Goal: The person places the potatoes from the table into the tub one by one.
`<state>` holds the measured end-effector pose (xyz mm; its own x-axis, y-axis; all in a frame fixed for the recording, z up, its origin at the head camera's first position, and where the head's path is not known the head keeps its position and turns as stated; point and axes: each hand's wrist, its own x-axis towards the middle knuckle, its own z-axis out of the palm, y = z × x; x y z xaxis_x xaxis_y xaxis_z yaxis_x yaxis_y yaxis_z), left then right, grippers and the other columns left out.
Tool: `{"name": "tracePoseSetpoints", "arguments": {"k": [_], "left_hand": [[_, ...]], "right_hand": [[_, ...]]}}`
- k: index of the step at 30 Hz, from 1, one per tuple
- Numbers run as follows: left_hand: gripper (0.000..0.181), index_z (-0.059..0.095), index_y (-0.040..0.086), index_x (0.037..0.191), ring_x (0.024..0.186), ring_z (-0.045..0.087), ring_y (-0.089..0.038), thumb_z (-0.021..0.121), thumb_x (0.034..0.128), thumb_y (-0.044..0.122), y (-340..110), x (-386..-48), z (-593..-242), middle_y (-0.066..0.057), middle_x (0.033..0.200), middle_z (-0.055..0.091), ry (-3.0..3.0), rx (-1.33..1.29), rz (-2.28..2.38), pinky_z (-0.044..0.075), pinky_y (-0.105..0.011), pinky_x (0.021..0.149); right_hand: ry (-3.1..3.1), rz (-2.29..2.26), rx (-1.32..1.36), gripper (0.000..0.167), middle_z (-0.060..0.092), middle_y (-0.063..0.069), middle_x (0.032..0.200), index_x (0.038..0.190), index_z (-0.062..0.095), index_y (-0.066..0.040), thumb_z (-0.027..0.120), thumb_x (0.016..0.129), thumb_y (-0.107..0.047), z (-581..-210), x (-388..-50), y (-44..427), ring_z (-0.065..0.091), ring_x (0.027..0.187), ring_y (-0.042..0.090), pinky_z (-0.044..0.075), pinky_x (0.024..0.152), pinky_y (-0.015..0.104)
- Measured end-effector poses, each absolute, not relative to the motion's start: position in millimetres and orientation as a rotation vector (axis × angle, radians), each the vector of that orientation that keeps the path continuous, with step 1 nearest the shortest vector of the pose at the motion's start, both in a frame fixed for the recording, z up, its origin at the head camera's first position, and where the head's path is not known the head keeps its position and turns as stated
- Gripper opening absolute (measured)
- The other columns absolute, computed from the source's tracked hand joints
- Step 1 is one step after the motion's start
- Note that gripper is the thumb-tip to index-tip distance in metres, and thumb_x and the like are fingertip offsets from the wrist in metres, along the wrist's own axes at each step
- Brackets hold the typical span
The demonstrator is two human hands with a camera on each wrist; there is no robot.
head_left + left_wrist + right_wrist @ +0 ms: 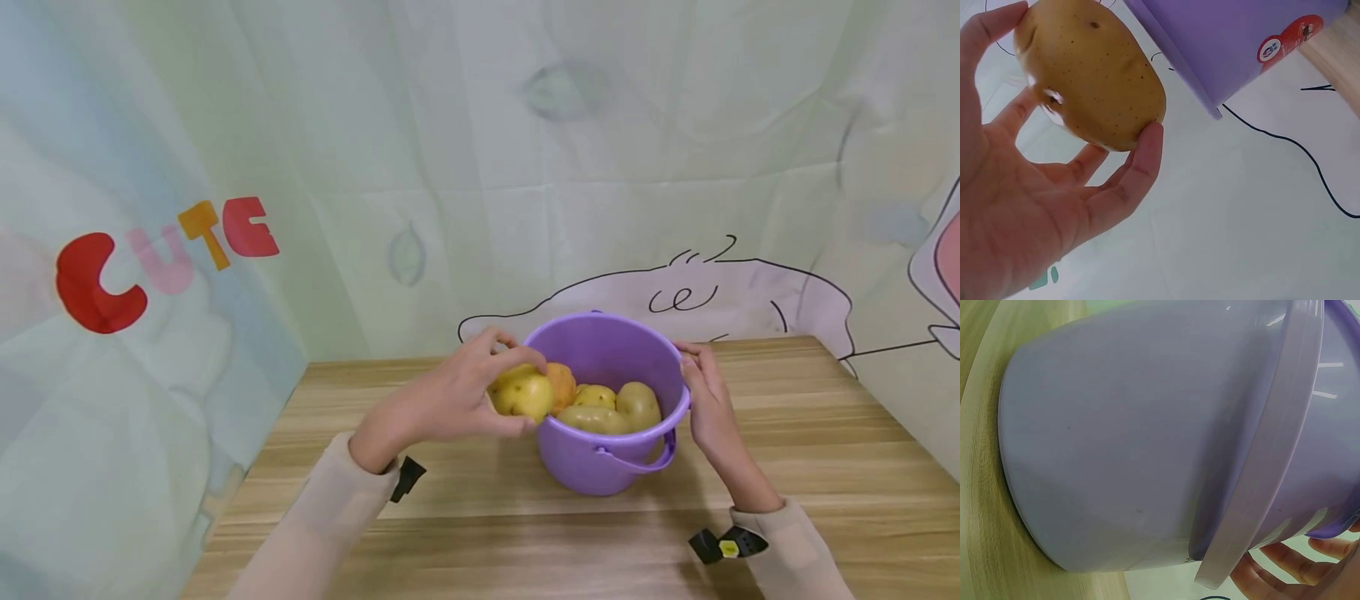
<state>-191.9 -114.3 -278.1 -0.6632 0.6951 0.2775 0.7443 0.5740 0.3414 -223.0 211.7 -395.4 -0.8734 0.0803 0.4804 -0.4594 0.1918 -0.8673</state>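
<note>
My left hand (457,396) pinches a yellow-brown potato (522,393) between thumb and fingertips, beside the left rim of a purple bucket (592,471). In the left wrist view the potato (1094,75) shows dark specks and small dents. Inside the bucket lie several more pieces: a long pale potato (595,419), a rounder one (638,406), a yellow one (596,397) and an orange-coloured round piece (561,387). With my right hand (708,400) I grip the bucket's right side at the rim; its fingers (1297,562) appear against the outer wall in the right wrist view.
The bucket stands on a wood-grain table (465,533), its handle (645,467) hanging down at the front. Behind the table hangs a pale printed cloth (420,167) with coloured letters at left. Each wrist wears a dark strap device (727,546).
</note>
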Motion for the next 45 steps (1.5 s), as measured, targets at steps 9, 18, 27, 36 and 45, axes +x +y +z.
{"name": "tracePoseSetpoints", "arguments": {"k": [9,18,27,36,45], "left_hand": [[0.048,0.06,0.029,0.125,0.102,0.045,-0.018,0.075,0.0827,0.044,-102,-200,-277,-0.004,0.122,0.045,-2.674,-1.239,-0.624,0.045,-0.034,0.082],[0.048,0.058,0.032,0.127,0.105,0.044,-0.019,0.075,0.0836,0.046,-89,-208,-282,-0.006,0.123,0.044,-2.699,-1.236,-0.602,0.043,-0.035,0.084],[0.048,0.056,0.034,0.129,0.11,0.043,-0.023,0.071,0.0858,0.051,-74,-210,-286,-0.006,0.128,0.045,-2.747,-1.216,-0.536,0.046,-0.036,0.082],[0.051,0.056,0.033,0.131,0.11,0.042,-0.023,0.07,0.0866,0.052,-61,-213,-294,-0.007,0.13,0.044,-2.746,-1.196,-0.542,0.046,-0.035,0.082],[0.052,0.057,0.031,0.131,0.11,0.044,-0.025,0.071,0.0867,0.053,-52,-213,-296,-0.009,0.13,0.045,-2.722,-1.212,-0.509,0.045,-0.033,0.082]], "right_hand": [[-2.06,1.715,0.353,0.036,0.062,-0.004,0.106,0.132,0.05,0.005,0.035,0.108,-0.016,-395,-223,212,0.061,0.089,0.008,0.051,0.072,0.021],[-2.06,1.723,0.359,0.036,0.061,-0.005,0.106,0.133,0.049,0.006,0.034,0.108,-0.016,-396,-223,212,0.061,0.09,0.008,0.051,0.072,0.021],[-2.088,1.703,0.358,0.036,0.06,0.006,0.108,0.134,0.049,0.005,0.034,0.108,-0.016,-396,-223,213,0.062,0.088,0.01,0.052,0.071,0.023],[-2.094,1.697,0.352,0.036,0.06,0.004,0.108,0.134,0.049,0.005,0.034,0.108,-0.017,-396,-223,214,0.061,0.088,0.009,0.052,0.071,0.022],[-2.086,1.715,0.352,0.037,0.06,0.002,0.11,0.134,0.048,0.005,0.034,0.108,-0.017,-396,-223,215,0.061,0.09,0.008,0.052,0.073,0.022]]}}
